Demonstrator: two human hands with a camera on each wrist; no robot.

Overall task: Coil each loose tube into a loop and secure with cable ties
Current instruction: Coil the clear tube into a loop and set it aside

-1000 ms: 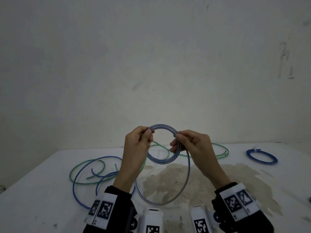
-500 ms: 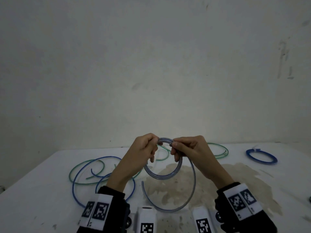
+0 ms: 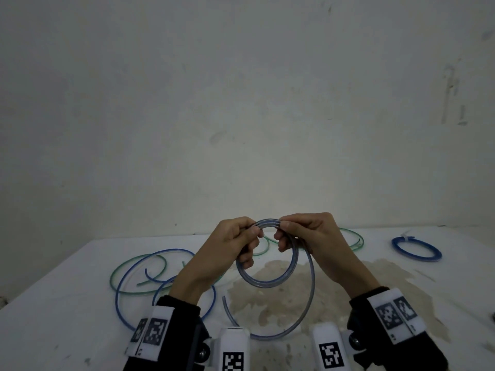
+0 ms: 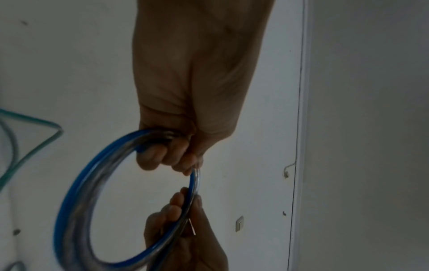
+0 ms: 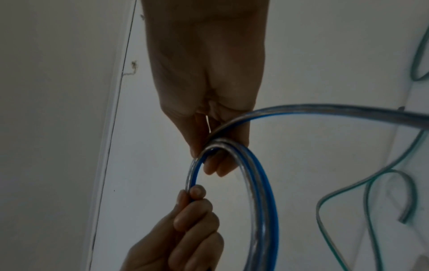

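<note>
A clear tube with a blue stripe (image 3: 263,282) is wound into a small coil held above the white table (image 3: 67,317). My left hand (image 3: 253,234) grips the coil's top left, fingers curled round the strands (image 4: 171,157). My right hand (image 3: 281,234) pinches the top right (image 5: 209,161). The two hands almost touch. The tube's free tail (image 3: 308,298) hangs in a wide arc below the coil, and its end (image 3: 224,299) points up on the left. A thin pale strip (image 5: 208,122) shows between my right hand's fingers; I cannot tell what it is.
Loose blue tube (image 3: 119,293) and green tube (image 3: 126,263) lie tangled on the table's left. Another green tube (image 3: 357,238) lies behind my right hand. A blue coil (image 3: 416,251) with a white tie (image 3: 407,234) sits at the far right. A bare wall stands behind the table.
Both hands slid from the coil's sides to its top and now sit close together. The coil has dropped slightly and the tail has swung with it.
</note>
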